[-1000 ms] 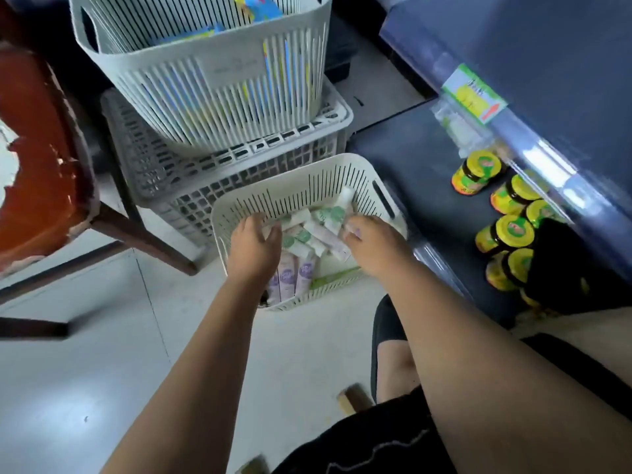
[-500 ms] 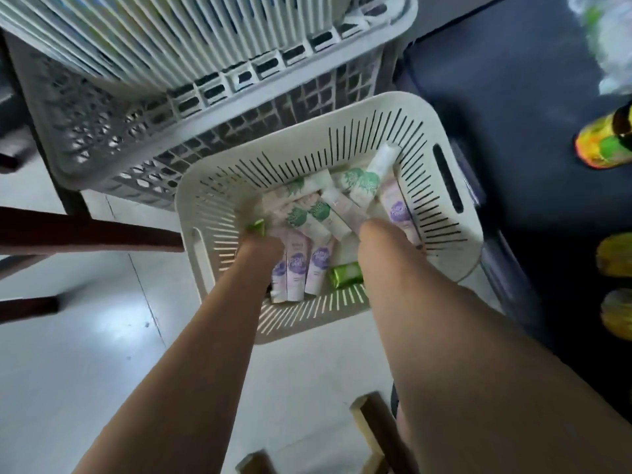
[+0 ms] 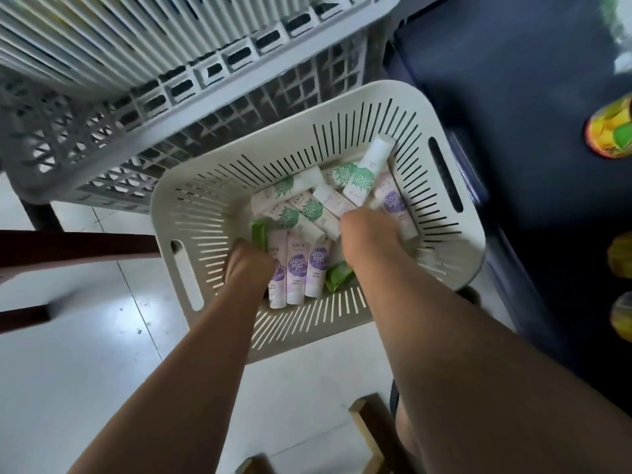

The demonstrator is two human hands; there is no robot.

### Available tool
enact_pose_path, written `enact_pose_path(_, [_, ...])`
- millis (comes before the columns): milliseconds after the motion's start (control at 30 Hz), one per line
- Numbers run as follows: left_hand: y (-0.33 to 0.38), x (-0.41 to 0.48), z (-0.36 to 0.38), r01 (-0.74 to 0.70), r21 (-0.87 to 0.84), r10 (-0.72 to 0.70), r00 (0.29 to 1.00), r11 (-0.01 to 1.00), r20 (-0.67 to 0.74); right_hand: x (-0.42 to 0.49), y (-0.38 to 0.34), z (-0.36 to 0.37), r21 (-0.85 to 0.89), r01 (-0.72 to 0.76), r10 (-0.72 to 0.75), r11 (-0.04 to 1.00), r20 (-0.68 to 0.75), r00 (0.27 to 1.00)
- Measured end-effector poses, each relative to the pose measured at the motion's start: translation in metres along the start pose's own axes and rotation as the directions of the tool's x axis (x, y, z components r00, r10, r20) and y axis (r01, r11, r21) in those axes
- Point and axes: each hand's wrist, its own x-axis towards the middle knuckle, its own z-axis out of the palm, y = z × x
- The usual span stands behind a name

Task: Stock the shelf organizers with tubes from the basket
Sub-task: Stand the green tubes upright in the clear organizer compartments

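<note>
Cream plastic basket (image 3: 307,340) sits on the floor (image 3: 68,371), and the tubes (image 3: 295,268) lie loose in its bottom, purple-labelled ones side by side near the front wall, green-labelled tubes (image 3: 307,213) crossed over each other behind them; none looks lifted out, so I judge this to be the picking-up step; the left hand (image 3: 251,265) is down beside the purple ones, the right hand (image 3: 371,234) over the middle of the pile, and both show only their backs, so I cannot tell whether the fingers are clenched on a tube or released; the pile is smooth and overlapping, so a hurried handful could slip and scatter; green packets (image 3: 338,277) are mixed in and one might be taken along by mistake; a leaning tube (image 3: 371,165) propped on the back wall may topple if its neighbours are pulled; the basket looks light, so a wrist catching its wall could tip or drag it; close behind stands a grey crate (image 3: 102,148) carrying a white slatted bin (image 3: 102,39); a dark chair rail (image 3: 78,248) is at the left; a dark blue shelf (image 3: 513,97) presses in on the right with a yellow jar (image 3: 612,131) that a rising arm could knock; a wooden leg (image 3: 372,429) shows near the knees; no shelf organizers are in view.
</note>
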Motion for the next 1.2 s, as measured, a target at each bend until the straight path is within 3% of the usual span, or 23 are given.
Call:
enact_pose_path(67, [-0.001, 0.001, -0.005, 0.002, 0.004, -0.002, 1.000, 1.000, -0.001, -0.001, 0.000, 0.001, -0.081, 0.115, -0.109, 0.990, 0.065, 0.992])
enact_pose_path(200, [0.002, -0.004, -0.006, -0.021, -0.004, 0.022, 1.000, 1.000, 0.015, -0.005, 0.002, 0.016, -0.150, 0.172, -0.157, 0.974, 0.107, 0.982])
enact_pose_path(467, [-0.004, -0.005, -0.016, -0.159, -0.096, 0.173, 0.972, 0.983, 0.160, 0.001, 0.000, 0.044, -0.121, 0.088, -0.053, 0.989, 0.270, 0.961])
enact_pose_path(567, [-0.010, -0.007, -0.020, -0.192, -0.230, 0.230, 0.961, 0.954, 0.152, -0.004, 0.000, 0.036, -0.052, 0.057, -0.037, 0.997, 0.315, 0.948])
enact_pose_path(667, [-0.010, -0.022, -0.028, -0.266, -0.347, 0.304, 0.951, 0.899, 0.060, -0.018, 0.015, 0.026, 0.080, 0.007, -0.023, 0.997, 0.199, 0.980])
enact_pose_path(767, [-0.006, -0.048, -0.036, -0.366, -0.448, 0.391, 0.919, 0.816, -0.038, -0.035, 0.038, 0.002, 0.283, 0.063, -0.068, 0.957, 0.008, 0.998])
enact_pose_path(867, [0.007, -0.083, -0.045, -0.465, -0.511, 0.478, 0.871, 0.723, -0.115, -0.064, 0.059, -0.040, 0.617, 0.170, -0.021, 0.768, -0.241, 0.970])
enact_pose_path(967, [0.028, -0.134, -0.066, -0.527, -0.642, 0.563, 0.808, 0.557, -0.174, -0.108, 0.074, -0.079, 0.837, 0.331, 0.198, 0.435, -0.447, 0.872])
enact_pose_path(1033, [0.043, -0.170, -0.085, -0.559, -0.695, 0.633, 0.750, 0.451, -0.192, -0.144, 0.084, -0.101, 0.858, 0.426, 0.268, 0.289, -0.499, 0.824])
enact_pose_path(1200, [0.075, -0.275, -0.125, -0.679, -0.706, 0.820, 0.511, 0.201, -0.258, -0.250, 0.110, -0.145, 0.715, 0.680, 0.366, 0.163, -0.683, 0.632])
